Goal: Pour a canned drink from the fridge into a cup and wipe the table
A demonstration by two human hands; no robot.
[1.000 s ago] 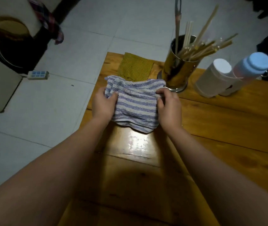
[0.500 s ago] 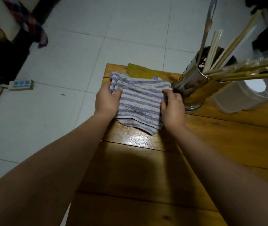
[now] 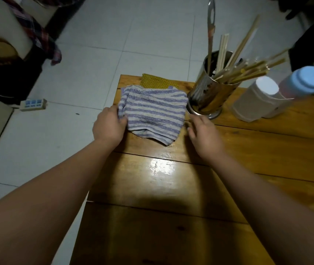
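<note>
Towel [image 3: 153,115], striped purple and white, was folded at the far left corner of the wooden table [image 3: 171,188], partly laid over a yellow-green cloth [image 3: 157,81] behind it. Its left edge was pinched by the left hand [image 3: 109,125], fingers curled into the bunched fabric. The right hand [image 3: 203,134] was held just off the towel's right edge, fingers loosely spread, nothing gripped; contact with the table could not be told. Directly beside that hand a metal utensil holder [image 3: 209,96] was seen, packed with chopsticks [image 3: 248,67] fanned to the right and one tall metal utensil [image 3: 210,25] upright, crowding the towel's right side. Further right, a white-lidded container [image 3: 255,100] and a blue-capped bottle [image 3: 303,83] were stood close together. A power strip [image 3: 33,104] was seen on the tiled floor [image 3: 95,64] to the left, and a plaid cloth [image 3: 37,35] was draped at upper left. No can or cup was in view.
</note>
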